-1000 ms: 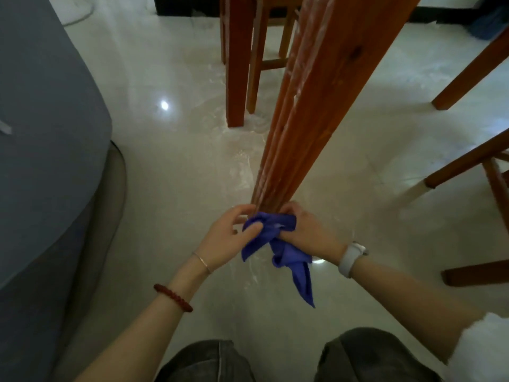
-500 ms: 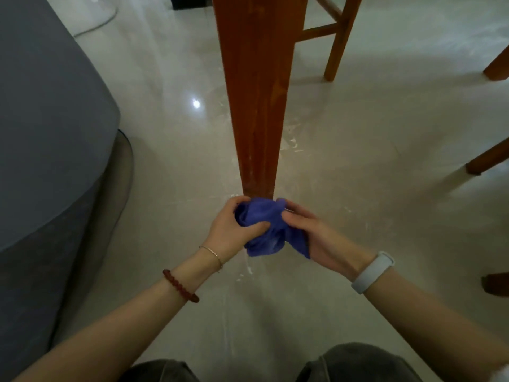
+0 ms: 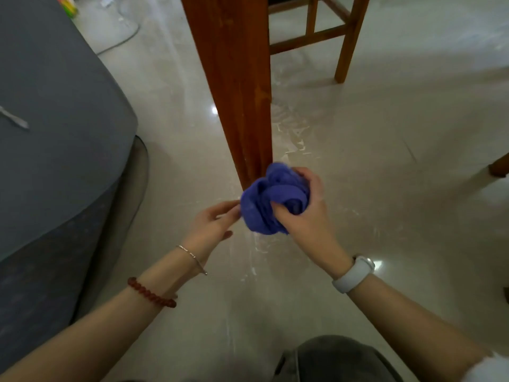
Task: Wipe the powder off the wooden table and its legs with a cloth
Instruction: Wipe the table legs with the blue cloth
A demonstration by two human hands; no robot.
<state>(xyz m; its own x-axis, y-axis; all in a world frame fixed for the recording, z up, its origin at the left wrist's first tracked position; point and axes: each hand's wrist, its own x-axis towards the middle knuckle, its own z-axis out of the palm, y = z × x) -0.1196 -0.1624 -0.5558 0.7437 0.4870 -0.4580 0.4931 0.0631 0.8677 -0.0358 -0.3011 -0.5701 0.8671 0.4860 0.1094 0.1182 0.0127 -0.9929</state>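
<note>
A thick reddish wooden table leg [image 3: 237, 86] rises from the pale tiled floor in the middle of the view, with faint white powder streaks on its lower part. My right hand [image 3: 305, 216] grips a bunched blue cloth [image 3: 271, 201] just in front of the foot of the leg. Beside the cloth's left edge is my left hand [image 3: 213, 224], fingers straight, fingertips about touching the cloth. White powder smears [image 3: 292, 139] lie on the floor right of the leg and below the cloth.
A grey sofa or covered seat [image 3: 55, 133] fills the left side. A wooden chair frame [image 3: 327, 37] stands behind the table leg, and another wooden leg [image 3: 500, 166] shows at the right edge. My knees [image 3: 336, 359] are at the bottom.
Both hands held the cloth at the foot of the leg; now my left hand has let go and drawn left, while my right hand has bunched the cloth into a ball.
</note>
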